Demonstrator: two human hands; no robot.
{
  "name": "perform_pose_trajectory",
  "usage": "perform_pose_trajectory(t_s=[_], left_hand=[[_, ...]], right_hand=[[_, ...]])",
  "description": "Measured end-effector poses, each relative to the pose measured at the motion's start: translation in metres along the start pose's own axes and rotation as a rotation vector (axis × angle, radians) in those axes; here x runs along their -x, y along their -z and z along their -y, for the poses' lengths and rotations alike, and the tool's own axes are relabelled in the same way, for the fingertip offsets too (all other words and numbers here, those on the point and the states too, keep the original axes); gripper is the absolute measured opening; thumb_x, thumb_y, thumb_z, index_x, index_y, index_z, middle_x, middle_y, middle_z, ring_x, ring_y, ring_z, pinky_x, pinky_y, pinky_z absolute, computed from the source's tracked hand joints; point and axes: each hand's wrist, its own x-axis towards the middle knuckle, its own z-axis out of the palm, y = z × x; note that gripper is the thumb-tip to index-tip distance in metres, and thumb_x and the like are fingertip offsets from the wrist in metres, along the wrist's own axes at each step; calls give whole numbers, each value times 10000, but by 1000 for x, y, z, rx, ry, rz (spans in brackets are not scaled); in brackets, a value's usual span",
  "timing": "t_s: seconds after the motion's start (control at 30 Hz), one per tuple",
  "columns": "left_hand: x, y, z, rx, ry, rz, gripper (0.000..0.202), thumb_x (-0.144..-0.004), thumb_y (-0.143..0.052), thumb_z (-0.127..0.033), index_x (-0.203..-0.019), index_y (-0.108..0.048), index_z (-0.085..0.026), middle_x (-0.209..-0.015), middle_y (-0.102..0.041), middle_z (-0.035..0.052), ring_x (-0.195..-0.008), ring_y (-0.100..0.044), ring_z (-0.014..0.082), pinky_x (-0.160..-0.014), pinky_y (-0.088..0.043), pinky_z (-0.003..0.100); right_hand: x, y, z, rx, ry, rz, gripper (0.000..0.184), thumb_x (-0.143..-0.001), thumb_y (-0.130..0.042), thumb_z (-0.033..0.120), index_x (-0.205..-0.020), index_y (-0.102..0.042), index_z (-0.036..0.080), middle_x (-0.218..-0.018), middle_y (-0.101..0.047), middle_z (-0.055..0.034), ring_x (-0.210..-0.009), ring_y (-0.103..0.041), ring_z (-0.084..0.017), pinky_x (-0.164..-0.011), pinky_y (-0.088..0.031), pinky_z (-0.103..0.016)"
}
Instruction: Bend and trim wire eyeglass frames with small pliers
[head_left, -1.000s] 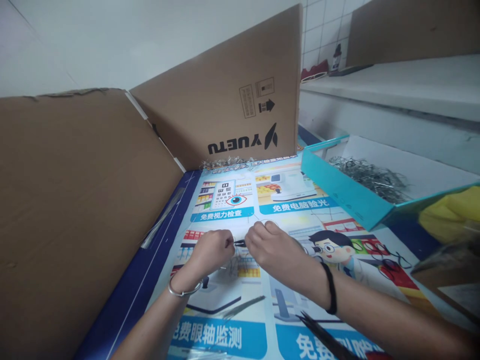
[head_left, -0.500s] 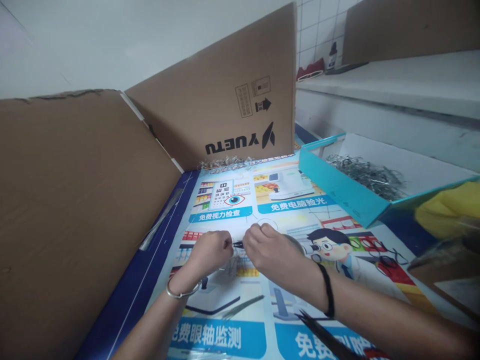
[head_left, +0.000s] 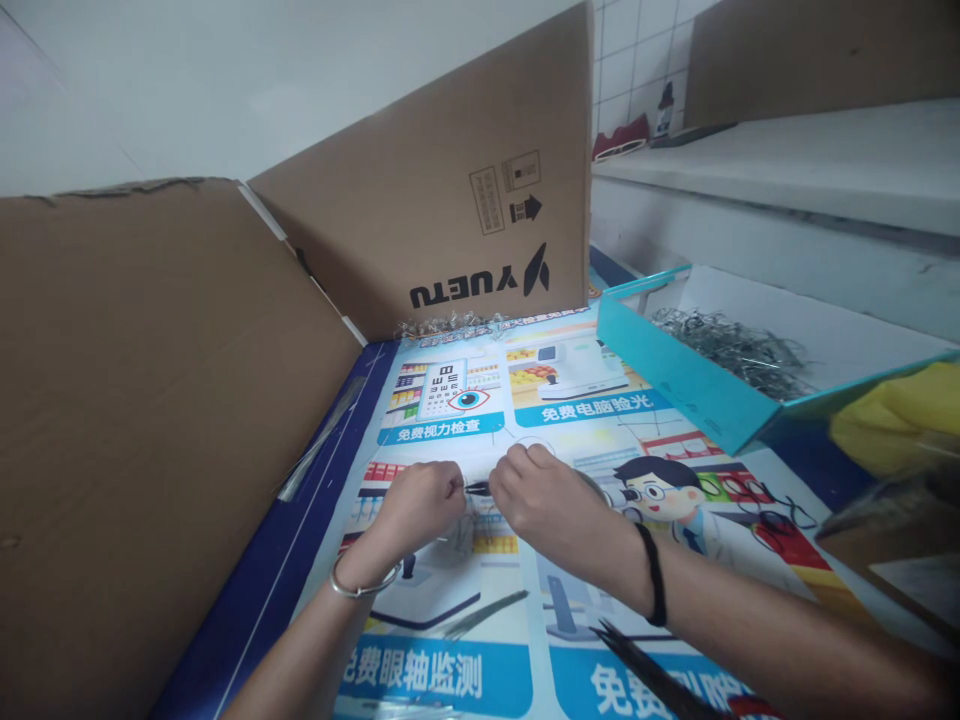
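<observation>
**Pinched at both ends, just above the poster**

Gripped a dark piece (head_left: 477, 488) from two sides. Curled the left hand (head_left: 420, 503) shut on one end and the right hand (head_left: 541, 500) shut on the other, with the fingertips almost meeting. Held it just over the poster (head_left: 442, 680), near the middle, in front of the box (head_left: 450, 200). Could not tell what the piece joined to, and made out only faint thin wire (head_left: 466, 530) beneath the hands.

Judged it light, slender and stiff, probably easy to bend or snap, and small enough to slip off the pads. Seemed best taken by its ends with the fingertips, as here, rather than squeezed mid-length.

Wore a bangle (head_left: 365, 585) on the left wrist and a black band (head_left: 655, 590) on the right. Had a teal tray (head_left: 675, 385) of tangled metal bits (head_left: 731, 345) well apart to the right, with a yellow cloth (head_left: 892, 415) beyond it. Had a dark pointed tool (head_left: 645, 672) lying near the right forearm, at the lower edge.
</observation>
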Motion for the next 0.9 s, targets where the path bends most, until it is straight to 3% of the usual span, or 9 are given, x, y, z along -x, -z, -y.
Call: perform_pose_trajectory(t_s=[0.9], left_hand=[[3, 4, -2, -14, -51, -19, 165, -720, -431, -124, -684, -581, -186, -633, -593, 1, -566, -500, 121, -543, -282, 225]], right_hand=[[1, -1, -1, -90, -56, 40, 50, -818, -534, 111, -795, -576, 122, -743, -579, -85, -750, -488, -212, -602, -314, -335]])
